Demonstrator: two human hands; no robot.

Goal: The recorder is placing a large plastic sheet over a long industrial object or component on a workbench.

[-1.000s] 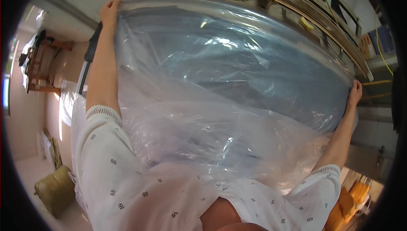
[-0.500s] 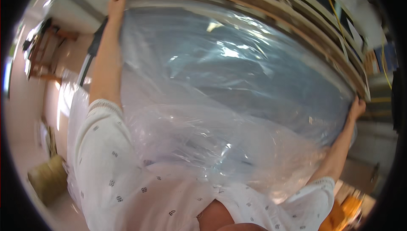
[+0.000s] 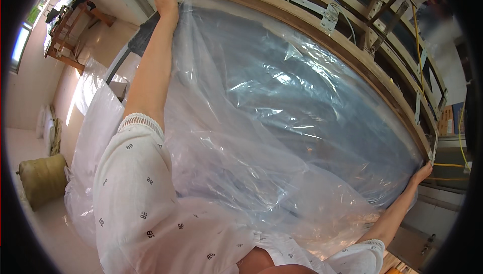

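A large clear plastic sheet [image 3: 216,123], wrinkled and shiny, spreads from the wooden frame down to my body. Under its upper part a dark grey-blue surface [image 3: 261,62] shows through. At the far left corner of the sheet my left hand [image 3: 166,3] is closed in a fist, beside the end of the frame's wooden front rail [image 3: 312,30]. My right hand [image 3: 421,172] is closed around the sheet's edge at the right end of that rail. Both arms are stretched wide, and the fingertips of each hand are mostly hidden.
Metal brackets [image 3: 329,17], wires and a yellow cable [image 3: 416,37] run along the frame's slats. Another person [image 3: 435,15] is behind it at far right. A wooden bench [image 3: 65,37] stands at left, with a yellowish roll [image 3: 44,179] on the floor nearer me.
The view has turned, so the rail slopes more steeply down to the right. My left hand appears further right and my right hand lower; both keep to the sheet's corners.
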